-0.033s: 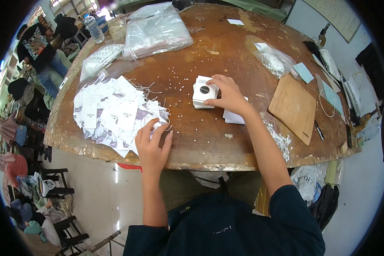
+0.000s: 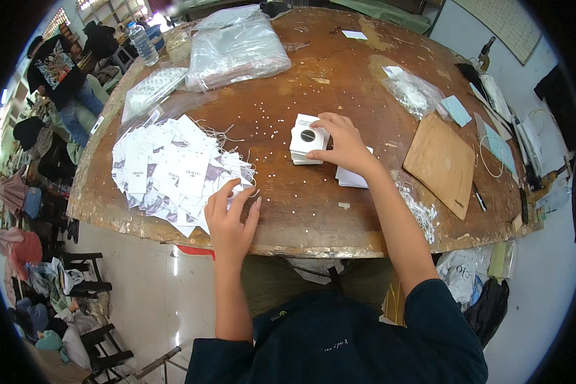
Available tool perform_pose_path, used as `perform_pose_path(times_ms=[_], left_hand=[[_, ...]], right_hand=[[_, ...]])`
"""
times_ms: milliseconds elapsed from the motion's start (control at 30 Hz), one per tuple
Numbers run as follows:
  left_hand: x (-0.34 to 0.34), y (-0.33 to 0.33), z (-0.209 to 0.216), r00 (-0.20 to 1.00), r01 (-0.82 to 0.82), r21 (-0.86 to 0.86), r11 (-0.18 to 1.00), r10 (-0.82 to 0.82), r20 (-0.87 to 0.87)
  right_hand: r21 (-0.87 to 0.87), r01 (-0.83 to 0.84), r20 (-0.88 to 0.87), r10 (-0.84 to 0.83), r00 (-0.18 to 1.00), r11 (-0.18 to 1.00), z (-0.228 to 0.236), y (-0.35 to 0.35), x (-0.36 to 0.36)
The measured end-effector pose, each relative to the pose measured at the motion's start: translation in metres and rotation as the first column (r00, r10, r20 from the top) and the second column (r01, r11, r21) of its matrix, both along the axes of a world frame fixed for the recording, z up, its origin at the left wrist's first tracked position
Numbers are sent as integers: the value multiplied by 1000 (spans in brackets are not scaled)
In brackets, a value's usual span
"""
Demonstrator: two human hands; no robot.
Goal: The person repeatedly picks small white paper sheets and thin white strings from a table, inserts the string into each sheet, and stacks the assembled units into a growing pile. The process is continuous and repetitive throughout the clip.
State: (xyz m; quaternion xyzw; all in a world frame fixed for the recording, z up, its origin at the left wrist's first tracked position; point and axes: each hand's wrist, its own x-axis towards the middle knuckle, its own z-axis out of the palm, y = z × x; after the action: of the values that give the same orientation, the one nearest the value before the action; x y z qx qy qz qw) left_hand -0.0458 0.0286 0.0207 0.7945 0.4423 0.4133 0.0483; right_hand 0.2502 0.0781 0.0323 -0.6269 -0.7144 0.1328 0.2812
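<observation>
Cards [image 2: 304, 147] sit in a stack near the middle of the table [image 2: 288, 221], closer to the near edge than to the far edge. They are white, and the top one shows a round black spot. The right hand [image 2: 340, 142] pinches this stack, with its thumb at the near side and its fingers bent over the far right corner. More white cards [image 2: 350, 179] lie just beside the stack, toward the near edge, partly hidden by the right arm.

The left hand [image 2: 229, 217] is at the near edge of the table, with its fingers spread and a little bent. It is by the right side of a big, messy pile of tags [image 2: 163, 173], white and grey-purple. Its fingertips may be touching the tags, but that is hard to tell from above. The pile fills the near left part of the table, and thin strings stick out from it.

Near the right edge, a flat wooden board [image 2: 438, 166] lies beside a pen [image 2: 479, 197]. A bunch of white strings [image 2: 419, 214] sits close to the near edge. Toward the far left corner lies a big clear plastic pack [image 2: 237, 54].
</observation>
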Motion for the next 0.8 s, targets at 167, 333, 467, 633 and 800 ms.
perform_pose_path(times_ms=[167,333,467,633,800], left_hand=[[5,-2,5,1000,25,-2,1000,-25,4],[10,0,6,997,64,-34,997,-62,44],[19,0,4,911,264,-189,946,-180,372],[42,-8,0,282,885,-268,381,19,959],[63,-18,-3,285,916,-325,237,189,940]], right_hand=[[-11,17,15,-17,1000,1000,-3,0,-3],[188,30,22,-34,999,982,0,-2,-2],[295,45,-26,-39,999,954,16,-17,-12],[348,-211,25,215,976,914,31,-74,-41],[235,-269,109,250,962,934,28,-100,-31]])
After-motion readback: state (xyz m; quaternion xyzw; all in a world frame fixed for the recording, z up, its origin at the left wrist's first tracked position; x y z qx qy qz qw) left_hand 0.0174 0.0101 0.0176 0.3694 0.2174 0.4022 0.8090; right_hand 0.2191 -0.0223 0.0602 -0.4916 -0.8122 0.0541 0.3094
